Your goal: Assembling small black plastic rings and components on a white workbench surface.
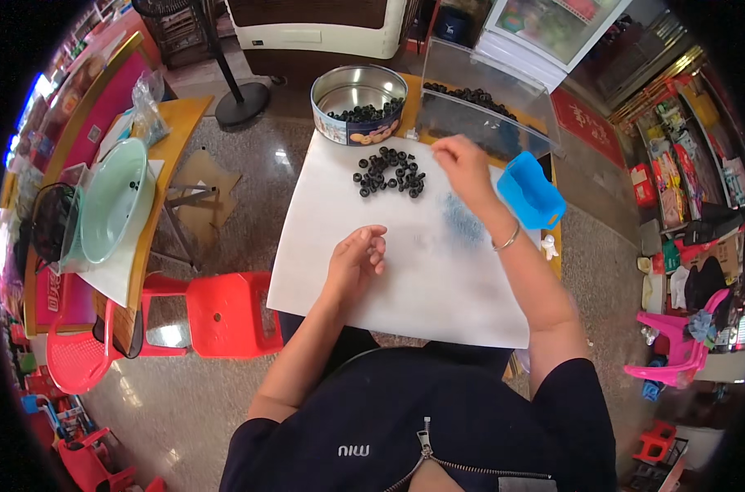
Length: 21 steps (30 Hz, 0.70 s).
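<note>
A loose pile of small black ring-shaped pieces (389, 172) lies on the white sheet (323, 230) covering the table in front of me. Below that pile, my left hand (358, 261) hovers over the sheet with its fingers curled in toward the thumb; whatever they may hold is hidden. My right hand (468, 170) is to the right of the pile, near the front of a clear plastic bin (504, 135). Its fingers are bent and pressed together, and no piece can be made out in them. More black pieces fill part of the bin and of a round tin (327, 127).
A blue plastic basket (530, 190) stands at the table's right edge beside my right forearm, with a small white figure (550, 246) below it. Left of me are a red stool (229, 316) and a side table bearing a pale green basin (118, 201).
</note>
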### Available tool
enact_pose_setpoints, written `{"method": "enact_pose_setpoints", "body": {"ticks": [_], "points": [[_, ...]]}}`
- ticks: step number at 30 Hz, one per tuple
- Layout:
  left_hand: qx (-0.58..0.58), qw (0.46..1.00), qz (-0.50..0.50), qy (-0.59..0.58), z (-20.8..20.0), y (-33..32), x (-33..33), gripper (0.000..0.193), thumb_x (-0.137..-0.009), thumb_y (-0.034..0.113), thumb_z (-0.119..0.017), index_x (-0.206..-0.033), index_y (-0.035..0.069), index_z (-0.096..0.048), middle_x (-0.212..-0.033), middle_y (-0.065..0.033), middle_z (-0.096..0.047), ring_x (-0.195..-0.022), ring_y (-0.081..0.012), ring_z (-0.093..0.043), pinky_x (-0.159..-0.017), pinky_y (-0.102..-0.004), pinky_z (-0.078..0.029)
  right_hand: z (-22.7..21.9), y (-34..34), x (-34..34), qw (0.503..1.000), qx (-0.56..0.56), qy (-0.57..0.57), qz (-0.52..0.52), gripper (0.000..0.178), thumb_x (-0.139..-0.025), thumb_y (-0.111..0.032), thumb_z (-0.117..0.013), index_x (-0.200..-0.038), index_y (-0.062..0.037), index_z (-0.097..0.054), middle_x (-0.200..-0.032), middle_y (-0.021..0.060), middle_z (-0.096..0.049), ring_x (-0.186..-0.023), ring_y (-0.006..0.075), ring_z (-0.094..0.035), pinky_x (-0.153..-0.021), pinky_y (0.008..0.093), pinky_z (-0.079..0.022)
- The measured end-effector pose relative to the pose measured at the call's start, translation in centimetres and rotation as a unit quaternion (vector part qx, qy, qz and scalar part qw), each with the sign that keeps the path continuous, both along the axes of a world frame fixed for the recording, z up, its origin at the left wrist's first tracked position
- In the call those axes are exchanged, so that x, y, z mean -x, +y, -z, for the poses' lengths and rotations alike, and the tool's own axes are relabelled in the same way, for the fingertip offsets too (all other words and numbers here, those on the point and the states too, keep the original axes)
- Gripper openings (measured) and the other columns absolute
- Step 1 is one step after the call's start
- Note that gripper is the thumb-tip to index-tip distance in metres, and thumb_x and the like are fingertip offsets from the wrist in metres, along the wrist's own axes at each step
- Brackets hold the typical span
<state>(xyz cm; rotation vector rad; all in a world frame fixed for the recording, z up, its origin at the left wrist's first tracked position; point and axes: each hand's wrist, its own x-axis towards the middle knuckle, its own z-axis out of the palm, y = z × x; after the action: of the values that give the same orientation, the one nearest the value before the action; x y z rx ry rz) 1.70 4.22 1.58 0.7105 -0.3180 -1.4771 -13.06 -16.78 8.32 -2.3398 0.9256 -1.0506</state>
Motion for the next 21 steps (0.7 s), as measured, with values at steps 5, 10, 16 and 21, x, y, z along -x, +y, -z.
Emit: {"method": "enact_pose_setpoints", "body": {"ticks": [5,10,16,21], "points": [[0.0,1.0,0.008,0.001,0.0,-0.3,0.0,0.029,-0.098,0.023,-0.051,-0.111,-0.002,-0.055,-0.08,-0.0037,-0.054,-0.065,-0.0089,-0.046,-0.057,-0.0237,-0.044,4.4,1.9,-1.3,0.997,0.013,0.055,-0.06,0.012,-0.075,-0.009,-0.065,-0.086,-0.0047,-0.068,-0.086,0.0121,-0.061,-0.088,0.0311,-0.056,-0.079,0.0397,-0.045],[0.001,1.0,0.01,-0.005,-0.1,-0.3,-0.2,0.027,-0.098,0.021,-0.05,-0.112,-0.002,-0.054,-0.08,-0.0037,-0.054,-0.065,-0.0087,-0.046,-0.056,-0.0231,-0.044,5.0,2.9,-3.4,0.985,0.086,0.143,-0.05,0.02,-0.074,-0.01,-0.067,-0.094,-0.009,-0.069,-0.101,0.0058,-0.056,-0.101,0.0264,-0.048,-0.087,0.0383,-0.038],[0.009,1.0,0.01,-0.005,0.2,-0.3,-0.2,0.028,-0.098,0.021,-0.051,-0.113,-0.002,-0.054,-0.082,-0.0042,-0.054,-0.065,-0.0092,-0.047,-0.059,-0.0241,-0.045,4.6,4.2,-3.2,0.991,0.076,0.094,-0.058,0.022,-0.073,-0.01,-0.069,-0.095,-0.0095,-0.069,-0.101,0.0055,-0.057,-0.099,0.0257,-0.048,-0.088,0.0373,-0.038],[0.003,0.999,-0.019,-0.033,-0.1,-0.3,0.1,0.03,-0.098,0.022,-0.051,-0.113,-0.003,-0.056,-0.088,-0.0066,-0.059,-0.069,-0.0104,-0.052,-0.063,-0.0248,-0.047,2.3,10.3,-1.8,0.985,-0.123,-0.062,-0.107,0.02,-0.075,-0.01,-0.068,-0.095,-0.0084,-0.068,-0.102,0.0058,-0.058,-0.101,0.0257,-0.049,-0.092,0.035,-0.04]]}}
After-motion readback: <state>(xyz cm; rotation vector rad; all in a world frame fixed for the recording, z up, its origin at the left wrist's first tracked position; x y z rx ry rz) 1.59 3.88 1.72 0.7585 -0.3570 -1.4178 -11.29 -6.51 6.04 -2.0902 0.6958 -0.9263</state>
